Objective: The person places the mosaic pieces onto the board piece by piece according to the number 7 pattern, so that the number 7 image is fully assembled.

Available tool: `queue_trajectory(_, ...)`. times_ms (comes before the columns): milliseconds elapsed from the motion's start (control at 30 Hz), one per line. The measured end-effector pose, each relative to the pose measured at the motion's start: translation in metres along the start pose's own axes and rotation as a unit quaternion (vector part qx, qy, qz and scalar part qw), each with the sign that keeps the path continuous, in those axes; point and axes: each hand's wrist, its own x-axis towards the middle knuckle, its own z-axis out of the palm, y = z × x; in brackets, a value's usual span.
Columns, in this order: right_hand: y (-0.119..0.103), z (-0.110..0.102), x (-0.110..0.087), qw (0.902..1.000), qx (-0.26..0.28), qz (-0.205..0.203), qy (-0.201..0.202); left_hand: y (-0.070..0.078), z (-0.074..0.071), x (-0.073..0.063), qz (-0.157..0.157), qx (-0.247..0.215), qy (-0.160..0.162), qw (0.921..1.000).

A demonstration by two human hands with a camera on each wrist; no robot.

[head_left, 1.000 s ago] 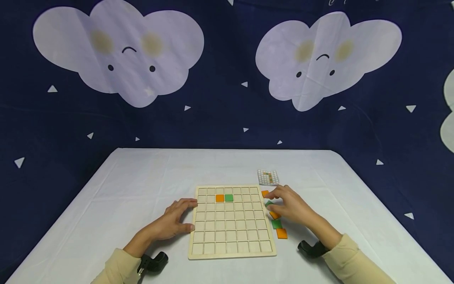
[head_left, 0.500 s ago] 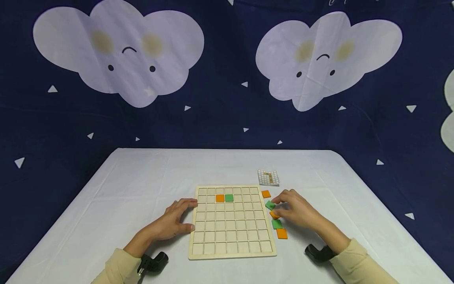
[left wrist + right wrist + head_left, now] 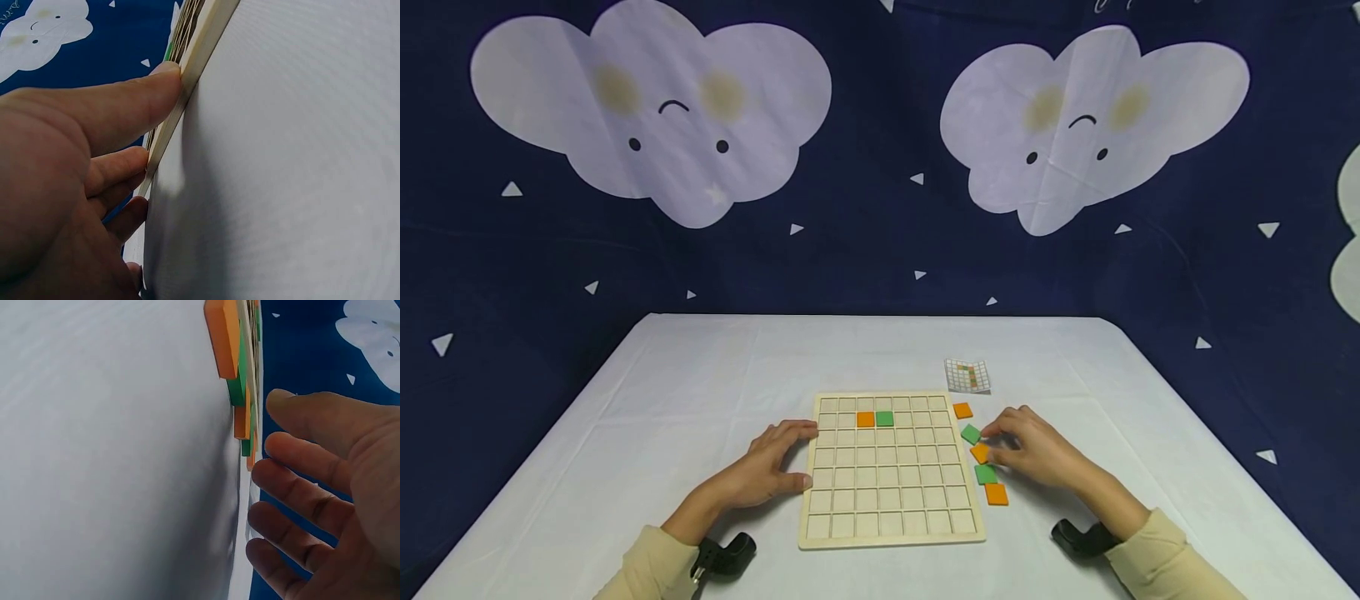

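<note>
A pale wooden grid board [image 3: 891, 545] lies on the white table, with an orange tile [image 3: 866, 419] and a green tile [image 3: 884, 418] side by side in its second row from the back. My left hand [image 3: 763, 467] rests its thumb and fingertips against the board's left edge, as the left wrist view also shows. To the right of the board, my right hand [image 3: 1037, 446] holds nothing, its fingers spread loosely beside a loose green tile [image 3: 971, 434] and an orange tile [image 3: 980, 452]. In the right wrist view the fingers [image 3: 290, 487] stand apart from the tile row.
Along the board's right side lie another orange tile [image 3: 962, 410] at the back, a green tile [image 3: 985, 474] and an orange tile [image 3: 996, 494] at the front. A small printed pattern card [image 3: 967, 376] lies behind them. A dark cloud-print cloth [image 3: 880, 167] hangs behind the table.
My right hand has drawn back to the right and toward me, away from the rear orange tile, uncovering the loose tiles. The left hand and board have stayed put.
</note>
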Motion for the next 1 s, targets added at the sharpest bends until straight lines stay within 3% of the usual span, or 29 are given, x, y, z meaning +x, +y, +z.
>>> queue_trajectory(1000,0.011,0.004,0.003,0.9993,-0.003,-0.016,-0.035,-0.001,0.000,0.000,0.015,0.013,0.006,0.9998)
